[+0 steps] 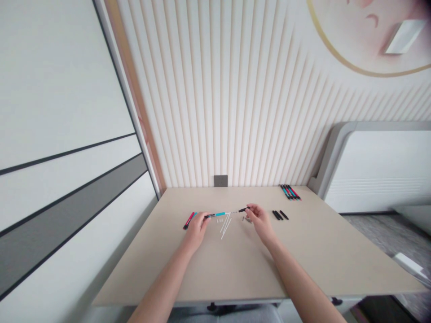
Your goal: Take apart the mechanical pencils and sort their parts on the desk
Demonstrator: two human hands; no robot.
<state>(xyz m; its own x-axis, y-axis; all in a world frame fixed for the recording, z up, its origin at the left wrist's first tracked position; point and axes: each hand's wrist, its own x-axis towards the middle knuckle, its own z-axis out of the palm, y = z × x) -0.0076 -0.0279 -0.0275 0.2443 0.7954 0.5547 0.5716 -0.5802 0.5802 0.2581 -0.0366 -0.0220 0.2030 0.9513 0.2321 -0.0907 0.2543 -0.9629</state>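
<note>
My left hand (198,228) is closed around the black end of a pen barrel (220,214) with a blue section. A thin white refill (232,212) sticks out of the barrel's right end. Between the fingertips of my right hand (261,220) is a black pen grip section (243,209), held close to the refill's tip. Whether the two touch is too small to tell. Below the barrel lie several loose white refills (225,228) and some tiny white pieces (220,220). Small grey parts, perhaps springs (248,220), rest beside my right fingers.
Red and blue pen barrels (189,220) lie left of my left hand. On the right are several black pen parts (280,215), with a row of red and blue pens (291,192) behind them. The beige table (235,273) meets a ribbed wall with a dark socket (221,181).
</note>
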